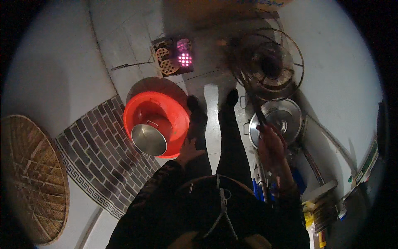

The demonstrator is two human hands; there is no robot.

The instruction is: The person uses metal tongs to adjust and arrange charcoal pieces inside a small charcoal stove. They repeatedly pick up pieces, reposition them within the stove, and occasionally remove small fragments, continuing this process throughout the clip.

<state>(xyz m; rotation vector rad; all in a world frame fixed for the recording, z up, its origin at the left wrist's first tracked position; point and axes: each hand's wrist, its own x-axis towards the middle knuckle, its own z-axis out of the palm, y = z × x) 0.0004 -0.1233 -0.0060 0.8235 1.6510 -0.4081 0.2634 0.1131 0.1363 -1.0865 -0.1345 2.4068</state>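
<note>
My right hand [271, 143] is closed round the handle of long dark fire tongs [258, 110], which reach forward over the near left side of a round stove [286, 76]. Motion blurs the tongs' far end, so I cannot tell whether they grip anything. My left hand [190, 152] lies on my left thigh with its fingers apart, holding nothing. Ahead, several honeycomb coal briquettes [167, 66] sit on a dark tray [172, 75]; one briquette [185, 60] glows pink. A wire ring [303, 62] surrounds the stove's dark top.
Left of my legs, a red plastic basin [180, 112] holds a metal pot [149, 140]. A large shiny lid [290, 118] lies near my right hand. Farther left are a brick-patterned mat [101, 145] and a woven bamboo tray [35, 182]. White walls stand at both sides.
</note>
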